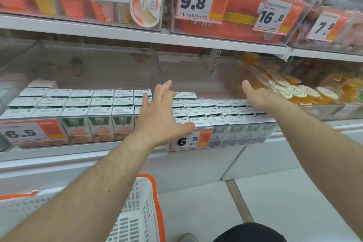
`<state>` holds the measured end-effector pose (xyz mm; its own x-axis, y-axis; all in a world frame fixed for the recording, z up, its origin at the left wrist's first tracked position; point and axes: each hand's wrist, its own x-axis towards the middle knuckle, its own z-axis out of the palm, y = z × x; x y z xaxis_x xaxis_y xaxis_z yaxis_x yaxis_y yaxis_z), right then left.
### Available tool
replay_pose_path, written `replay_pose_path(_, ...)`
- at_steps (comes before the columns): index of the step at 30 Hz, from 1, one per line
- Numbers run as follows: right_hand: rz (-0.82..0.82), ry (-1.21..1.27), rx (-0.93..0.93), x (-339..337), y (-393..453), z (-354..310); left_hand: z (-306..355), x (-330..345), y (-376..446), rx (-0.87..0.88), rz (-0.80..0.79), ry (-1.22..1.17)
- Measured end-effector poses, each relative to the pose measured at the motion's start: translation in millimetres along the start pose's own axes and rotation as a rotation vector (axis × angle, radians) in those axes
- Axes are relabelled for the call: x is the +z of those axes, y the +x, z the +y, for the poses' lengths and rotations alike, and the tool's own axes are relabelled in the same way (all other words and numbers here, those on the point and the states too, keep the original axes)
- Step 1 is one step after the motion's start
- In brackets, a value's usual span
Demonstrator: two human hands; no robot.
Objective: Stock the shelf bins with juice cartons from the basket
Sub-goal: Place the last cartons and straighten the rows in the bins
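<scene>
Two clear shelf bins hold rows of small juice cartons with white tops. The left bin [78, 65] has orange-labelled cartons [102, 127]. The right bin [196, 72] has blue-labelled cartons [235, 131], and its back part is bare. My left hand [159, 116] rests flat over the cartons where the two bins meet, fingers spread, thumb on the front edge. My right hand [255, 94] reaches flat over the right bin's cartons, holding nothing. The white basket [135, 212] with an orange rim stands on the floor below my left arm.
Price tags reading 6.5 [21, 133] [188, 140] hang on the bin fronts. A bin of orange jelly cups [294, 88] sits to the right. The shelf above [137, 33] carries boxed goods and tags 9.8, 16.8, 7.9. My shoe [188, 238] shows at the bottom.
</scene>
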<state>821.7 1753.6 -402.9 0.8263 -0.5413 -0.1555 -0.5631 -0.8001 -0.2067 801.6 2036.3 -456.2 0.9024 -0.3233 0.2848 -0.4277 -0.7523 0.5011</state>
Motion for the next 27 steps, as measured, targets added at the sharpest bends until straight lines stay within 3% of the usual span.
replay_pose_path(3,0.016,0.085,0.036,-0.3,-12.6,-1.7,-2.7,-0.3,1.0,0.017,-0.011,-0.006)
replay_pose_path(5,0.158,0.065,-0.030,6.9,-21.4,3.0,-5.2,-1.6,1.6,0.035,-0.012,-0.033)
replay_pose_path(8,0.509,0.222,-0.463,45.2,-43.7,13.2,-10.2,-6.5,1.6,0.024,0.020,-0.227)
replay_pose_path(11,0.598,0.291,-0.816,88.1,-52.2,29.4,-14.2,-5.6,-1.8,-0.015,0.063,-0.221)
replay_pose_path(13,0.682,0.215,-0.910,104.3,-49.6,35.1,-12.3,-3.2,-4.3,-0.058,0.077,-0.093)
replay_pose_path(17,0.827,0.278,-0.859,121.8,-51.8,31.6,0.4,-0.6,-6.3,-0.148,0.095,0.037)
replay_pose_path(22,0.758,0.459,-0.883,121.8,-49.7,24.2,-4.8,0.9,3.4,-0.150,0.028,0.067)
replay_pose_path(27,0.693,0.398,-0.913,111.3,-42.0,16.3,-7.8,-5.3,16.6,-0.166,0.015,0.092)
